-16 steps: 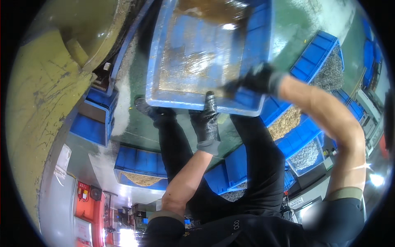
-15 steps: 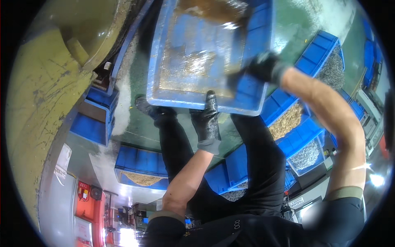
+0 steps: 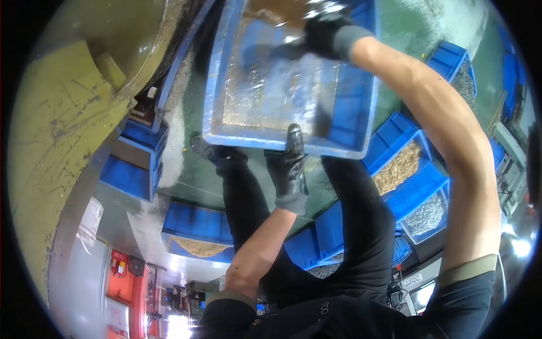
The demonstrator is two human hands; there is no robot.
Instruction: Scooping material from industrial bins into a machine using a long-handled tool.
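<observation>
A large blue plastic bin (image 3: pixel 285 144) is tilted in front of me, its wet inside facing me. Brown, oily-looking liquid or residue (image 3: pixel 271 14) shows at its far end. My left hand (image 3: pixel 287 169), in a black glove with a grey cuff, is closed on the near rim, thumb over the edge and fingers hidden behind it. My right hand (image 3: pixel 327 37), gloved alike, is inside the bin near the far right. It looks closed. A dark, smeared shape (image 3: pixel 285 52) reaches left from it; motion blur hides what it is.
Several blue bins stand around me; one holds gold-coloured shavings (image 3: pixel 401 169), another silvery shavings (image 3: pixel 424 214), and one at lower left tan material (image 3: pixel 200 247). A worn yellow machine (image 3: pixel 62 124) rises at left. Two nested blue bins (image 3: pixel 127 175) sit beside it.
My right hand has swept from the bin's right side up and left toward the far end, the dark shape moving with it. My left hand stays on the near rim.
</observation>
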